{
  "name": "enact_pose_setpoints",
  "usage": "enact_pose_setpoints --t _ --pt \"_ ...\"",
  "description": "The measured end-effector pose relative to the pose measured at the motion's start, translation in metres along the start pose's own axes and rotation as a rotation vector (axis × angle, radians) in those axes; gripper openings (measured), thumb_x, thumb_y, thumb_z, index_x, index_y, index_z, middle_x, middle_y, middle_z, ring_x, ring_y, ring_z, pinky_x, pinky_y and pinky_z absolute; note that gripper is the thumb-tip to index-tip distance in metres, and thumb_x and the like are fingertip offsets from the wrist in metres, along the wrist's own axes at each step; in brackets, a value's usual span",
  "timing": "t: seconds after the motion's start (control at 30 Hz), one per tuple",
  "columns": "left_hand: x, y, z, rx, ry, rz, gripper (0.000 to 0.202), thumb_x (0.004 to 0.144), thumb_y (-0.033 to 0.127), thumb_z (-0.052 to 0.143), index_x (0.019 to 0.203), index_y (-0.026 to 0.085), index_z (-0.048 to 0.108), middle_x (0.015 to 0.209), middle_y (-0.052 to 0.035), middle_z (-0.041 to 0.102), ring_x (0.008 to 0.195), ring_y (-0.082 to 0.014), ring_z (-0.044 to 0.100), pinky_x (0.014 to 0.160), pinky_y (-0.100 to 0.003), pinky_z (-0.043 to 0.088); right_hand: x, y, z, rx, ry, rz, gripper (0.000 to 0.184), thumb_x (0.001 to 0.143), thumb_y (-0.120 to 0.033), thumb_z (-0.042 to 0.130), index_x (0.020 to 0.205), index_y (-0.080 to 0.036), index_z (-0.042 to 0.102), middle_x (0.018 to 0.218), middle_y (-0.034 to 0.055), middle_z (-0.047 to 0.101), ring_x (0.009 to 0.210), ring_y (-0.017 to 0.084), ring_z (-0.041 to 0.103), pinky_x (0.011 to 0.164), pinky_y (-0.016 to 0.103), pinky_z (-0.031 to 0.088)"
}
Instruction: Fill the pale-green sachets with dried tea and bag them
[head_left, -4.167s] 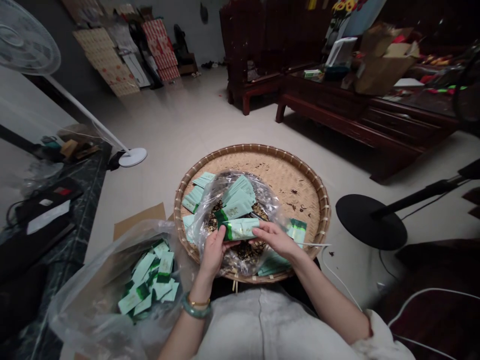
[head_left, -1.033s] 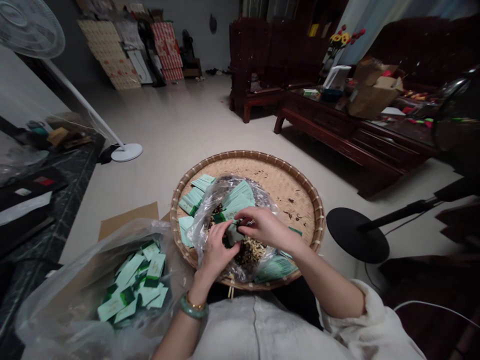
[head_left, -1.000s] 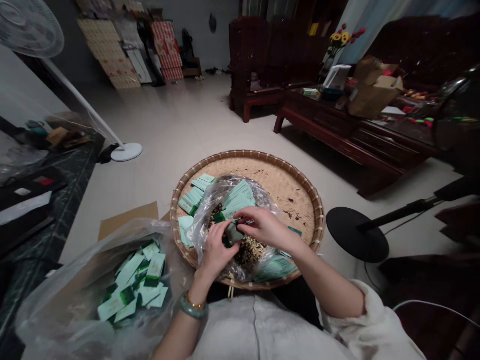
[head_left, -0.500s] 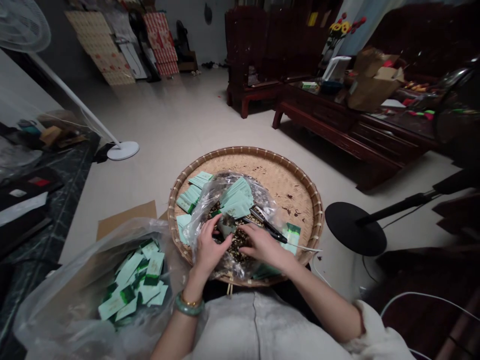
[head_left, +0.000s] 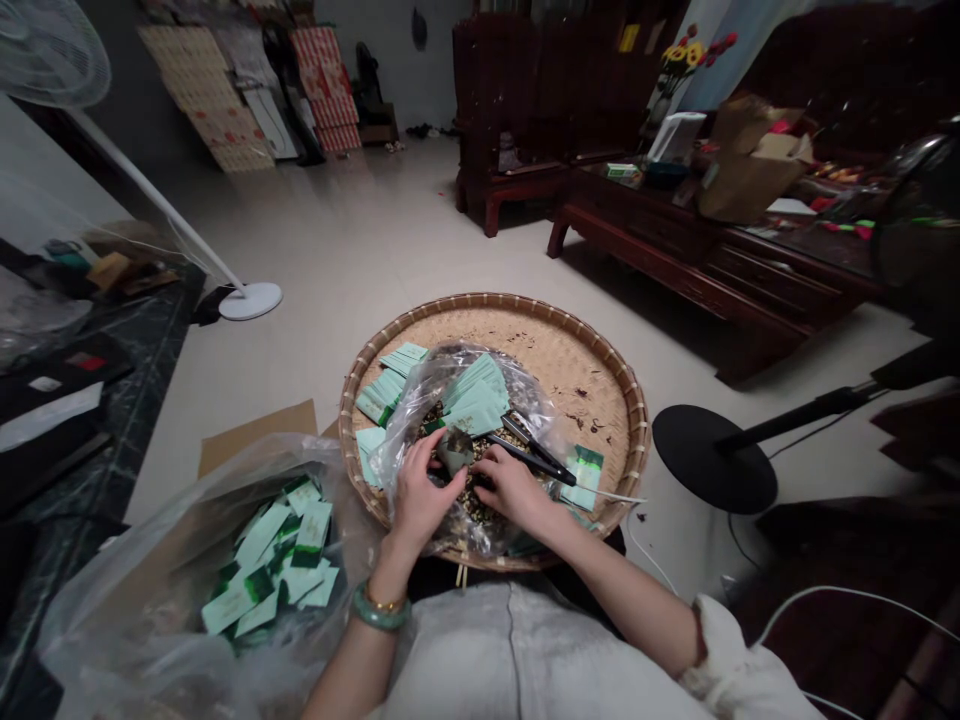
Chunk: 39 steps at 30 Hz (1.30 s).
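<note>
Left of the tray, a clear plastic bag [head_left: 142,590] holds a filled heap of mint-green sachets [head_left: 281,555]. Further sachets [head_left: 379,400] remain stacked at the left edge of the round bamboo tray [head_left: 491,298], inside its rim. The left hand [head_left: 424,490] is narrowed on a folded sachet [head_left: 455,452], above dried tea leaves [head_left: 469,495] remaining in an inner plastic bag [head_left: 401,440]. The right hand [head_left: 514,490] is curled beside it; any grip cannot be determined. Scissors [head_left: 534,450] lie just right of that hand, on the inner bag.
</note>
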<state>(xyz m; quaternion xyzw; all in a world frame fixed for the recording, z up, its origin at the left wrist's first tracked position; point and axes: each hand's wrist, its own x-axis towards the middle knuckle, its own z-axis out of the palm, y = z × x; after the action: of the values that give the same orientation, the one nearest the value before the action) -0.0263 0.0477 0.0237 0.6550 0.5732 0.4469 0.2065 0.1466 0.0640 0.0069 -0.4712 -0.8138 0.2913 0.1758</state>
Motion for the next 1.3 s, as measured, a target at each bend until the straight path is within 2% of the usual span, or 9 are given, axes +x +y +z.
enact_pose_setpoints --t 0.17,0.37,0.5,0.63,0.73,0.87,0.97,1.1,1.3 --pt "0.0 -0.001 0.0 0.001 -0.002 0.003 0.051 0.073 0.019 0.065 0.122 0.021 0.052 0.113 -0.0093 0.06 0.096 -0.021 0.061 0.071 -0.031 0.056 0.003 0.008 -0.001 0.151 0.084 -0.016 0.015 0.074 -0.011 0.065 0.087 -0.017 0.069 0.09 0.0041 0.057 0.067 0.012 0.055 0.064 0.024 0.045" --pt "0.0 -0.002 0.0 0.016 -0.003 0.01 0.051 0.072 0.02 0.065 0.122 0.021 0.052 0.113 -0.0096 0.06 0.094 -0.021 0.061 0.071 -0.031 0.056 0.004 0.012 -0.014 0.362 0.187 0.059 0.01 0.072 -0.02 0.067 0.081 -0.018 0.072 0.081 0.0036 0.061 0.063 0.012 0.055 0.058 0.024 0.044" --pt "0.001 -0.002 0.0 0.02 -0.013 0.02 0.051 0.072 0.019 0.065 0.122 0.02 0.052 0.113 -0.0096 0.061 0.097 -0.0216 0.061 0.072 -0.032 0.056 0.004 0.009 -0.031 0.483 0.193 0.071 0.012 0.072 -0.025 0.066 0.078 -0.016 0.071 0.074 0.0028 0.062 0.061 0.012 0.055 0.054 0.023 0.043" --pt "0.0 -0.001 0.0 0.028 -0.02 0.038 0.051 0.072 0.019 0.065 0.122 0.021 0.052 0.113 -0.009 0.061 0.097 -0.0216 0.061 0.072 -0.032 0.056 0.007 -0.006 -0.057 0.6 0.209 0.09 0.017 0.072 -0.031 0.066 0.079 -0.016 0.07 0.074 0.0021 0.06 0.054 0.009 0.052 0.045 0.02 0.04" --pt "-0.001 -0.002 0.001 0.028 -0.022 0.033 0.052 0.072 0.018 0.065 0.122 0.021 0.052 0.113 -0.009 0.061 0.097 -0.0217 0.06 0.073 -0.033 0.056 0.014 -0.023 -0.071 0.554 0.232 0.033 0.014 0.072 -0.026 0.067 0.08 -0.016 0.07 0.076 0.0021 0.061 0.057 0.009 0.053 0.05 0.021 0.043" --pt "-0.002 -0.002 0.002 0.023 -0.014 0.033 0.053 0.07 0.015 0.064 0.122 0.02 0.052 0.113 -0.0092 0.06 0.097 -0.0216 0.06 0.072 -0.032 0.055 0.023 -0.038 -0.072 0.359 0.197 -0.041 0.012 0.074 -0.021 0.067 0.085 -0.017 0.071 0.078 0.0019 0.062 0.06 0.01 0.055 0.057 0.022 0.045" --pt "-0.003 -0.002 0.002 0.019 -0.021 0.035 0.054 0.07 0.014 0.064 0.122 0.02 0.051 0.113 -0.0089 0.06 0.098 -0.0215 0.059 0.072 -0.032 0.055 0.024 -0.039 -0.068 0.307 0.207 -0.059 0.019 0.076 -0.022 0.066 0.094 -0.019 0.07 0.086 0.0032 0.062 0.061 0.01 0.056 0.06 0.023 0.047" --pt "-0.003 -0.004 0.003 0.021 -0.024 0.041 0.054 0.07 0.015 0.064 0.123 0.02 0.051 0.113 -0.009 0.06 0.098 -0.0214 0.059 0.072 -0.032 0.055 0.022 -0.035 -0.063 0.373 0.191 -0.068 0.028 0.077 -0.023 0.066 0.104 -0.02 0.066 0.095 0.0043 0.064 0.064 0.01 0.058 0.064 0.024 0.049" --pt "-0.003 -0.005 0.005 0.031 -0.014 0.053 0.054 0.07 0.014 0.063 0.122 0.019 0.051 0.112 -0.0092 0.06 0.097 -0.0211 0.059 0.072 -0.031 0.055 0.025 -0.035 -0.059 0.395 0.211 -0.045 0.014 0.078 -0.016 0.063 0.089 -0.017 0.071 0.081 0.0036 0.067 0.072 0.014 0.062 0.064 0.024 0.048"
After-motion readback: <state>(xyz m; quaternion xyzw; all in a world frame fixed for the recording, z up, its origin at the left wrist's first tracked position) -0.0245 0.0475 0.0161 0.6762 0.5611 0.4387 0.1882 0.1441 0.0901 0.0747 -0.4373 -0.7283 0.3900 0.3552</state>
